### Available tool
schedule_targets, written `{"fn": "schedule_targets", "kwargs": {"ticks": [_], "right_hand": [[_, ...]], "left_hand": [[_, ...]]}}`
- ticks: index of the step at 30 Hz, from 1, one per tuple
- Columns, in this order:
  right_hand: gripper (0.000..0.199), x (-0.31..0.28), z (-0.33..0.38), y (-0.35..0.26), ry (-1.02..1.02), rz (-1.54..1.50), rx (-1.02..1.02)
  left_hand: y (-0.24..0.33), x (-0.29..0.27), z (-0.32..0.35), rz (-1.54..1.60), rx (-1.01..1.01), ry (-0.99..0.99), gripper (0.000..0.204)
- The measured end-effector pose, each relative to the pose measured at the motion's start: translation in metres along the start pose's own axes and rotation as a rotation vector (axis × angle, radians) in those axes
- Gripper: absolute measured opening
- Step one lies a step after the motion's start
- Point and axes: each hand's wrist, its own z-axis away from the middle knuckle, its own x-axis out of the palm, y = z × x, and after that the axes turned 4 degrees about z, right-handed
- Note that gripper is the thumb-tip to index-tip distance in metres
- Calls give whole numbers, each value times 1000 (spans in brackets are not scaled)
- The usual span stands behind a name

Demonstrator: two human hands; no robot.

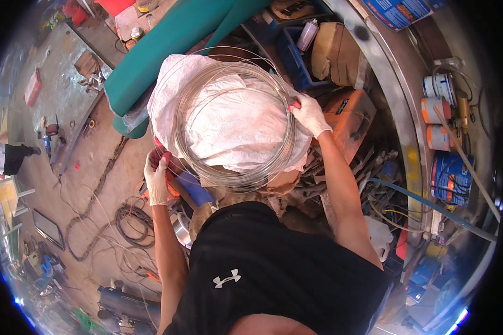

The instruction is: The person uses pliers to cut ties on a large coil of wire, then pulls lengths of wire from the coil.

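Note:
A large coil of thin silvery wire (183, 146) lies on a crumpled white woven sack (229, 120) in front of me. Its right side is gripped by my right hand (311, 116), in a white glove with red fingertips. At the coil's lower left, my left hand (157, 180), gloved alike, is closed with thumb and fingers together. Thin loose strands that stand away from the coil run to these fingers; the exact grip is too fine to see. Other loose loops arc past the sack's far edge.
A green roll of sheet (156, 56) lies beyond the sack on the left. Right of it are an orange case (346, 120), a blue crate (293, 58) with a spray can, and scrap metal. Cables (134, 223) cross the floor at left. Cans line the right side.

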Motion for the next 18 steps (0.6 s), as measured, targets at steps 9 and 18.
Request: {"fn": "schedule_targets", "kwargs": {"ticks": [9, 18], "right_hand": [[29, -1, -24, -14, -137, -302, 38], [33, 15, -36, -43, -92, 94, -127]], "left_hand": [[22, 4, 11, 62, -40, -88, 39], [35, -3, 10, 54, -53, -140, 34]]}}
